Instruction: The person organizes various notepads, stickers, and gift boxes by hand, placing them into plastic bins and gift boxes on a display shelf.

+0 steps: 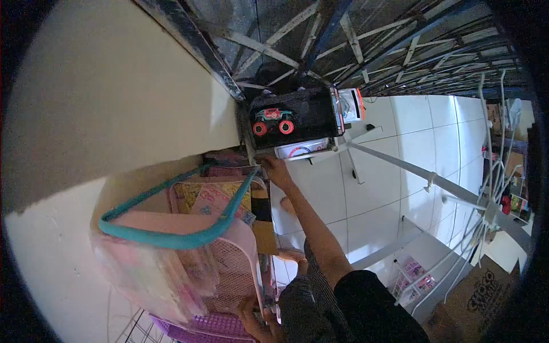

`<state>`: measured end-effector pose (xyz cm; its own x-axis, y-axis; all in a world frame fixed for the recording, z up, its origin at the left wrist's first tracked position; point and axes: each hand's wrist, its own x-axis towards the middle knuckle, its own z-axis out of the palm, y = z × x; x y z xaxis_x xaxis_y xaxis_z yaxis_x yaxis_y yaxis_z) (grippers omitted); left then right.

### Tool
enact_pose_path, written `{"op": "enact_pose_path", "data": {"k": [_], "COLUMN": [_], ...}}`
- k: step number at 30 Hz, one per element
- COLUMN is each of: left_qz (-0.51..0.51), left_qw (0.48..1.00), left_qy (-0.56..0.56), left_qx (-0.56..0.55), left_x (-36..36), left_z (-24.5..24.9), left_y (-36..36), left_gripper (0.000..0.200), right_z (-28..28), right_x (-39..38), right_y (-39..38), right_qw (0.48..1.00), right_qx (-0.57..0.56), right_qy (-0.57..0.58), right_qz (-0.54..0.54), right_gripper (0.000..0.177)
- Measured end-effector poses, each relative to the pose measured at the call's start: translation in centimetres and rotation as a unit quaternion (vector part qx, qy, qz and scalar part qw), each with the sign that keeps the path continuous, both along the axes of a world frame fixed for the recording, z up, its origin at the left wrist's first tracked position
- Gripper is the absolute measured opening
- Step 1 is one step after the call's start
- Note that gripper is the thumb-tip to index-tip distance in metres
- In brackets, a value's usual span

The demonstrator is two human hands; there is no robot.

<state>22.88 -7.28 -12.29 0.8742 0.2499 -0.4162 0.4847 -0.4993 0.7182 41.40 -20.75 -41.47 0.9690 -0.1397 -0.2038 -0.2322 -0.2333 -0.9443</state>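
A pink mesh basket (229, 268) with a teal handle (166, 237) stands tilted on the left, holding plastic-wrapped packs (151, 277) blurred at its near side. My right hand (274, 170) is closed at the basket's upper corner, where the handle's end meets the rim; the fingertips are partly hidden. Lower down, my left hand (256, 323) curls its fingers over the basket's side edge. Just above my right hand is a black box (314, 114) with a red and teal toy monster truck (273, 121) in it.
Beneath the pink basket is a purple basket (189, 326). A metal lattice gate (354, 46) runs along the top. From the middle to the right stretches a white display rack pole (400, 166) with wire prongs, over white floor tiles (366, 200). A brown carton (486, 291) sits bottom right.
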Motion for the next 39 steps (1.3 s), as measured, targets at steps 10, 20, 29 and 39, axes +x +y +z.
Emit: {"op": "enact_pose_path", "data": {"k": [10, 20, 29, 39], "left_qz": [0.072, 0.062, 0.077, 0.070], "left_qw": [0.997, 0.998, 0.996, 0.995], "left_qy": [0.008, -0.019, -0.038, -0.048], "left_qx": [0.014, -0.009, -0.040, -0.047], "left_x": [0.9, 1.7, 2.4, 4.2], "left_z": [-0.7, -6.8, -11.3, -13.4], "left_y": [0.4, 0.8, -0.3, -0.1], "left_gripper": [0.030, 0.029, 0.028, 0.026], "right_z": [-8.7, -11.4, -12.8, -12.8], "right_x": [5.7, 7.6, 9.1, 13.4], "right_y": [4.4, 6.4, 6.8, 9.3], "right_qw": [0.947, 0.937, 0.919, 0.906], "right_qx": [0.060, 0.022, -0.020, -0.039], "right_qy": [-0.073, -0.080, -0.077, -0.071], "right_qz": [0.309, 0.338, 0.386, 0.415], "right_gripper": [0.024, 0.024, 0.024, 0.024]}}
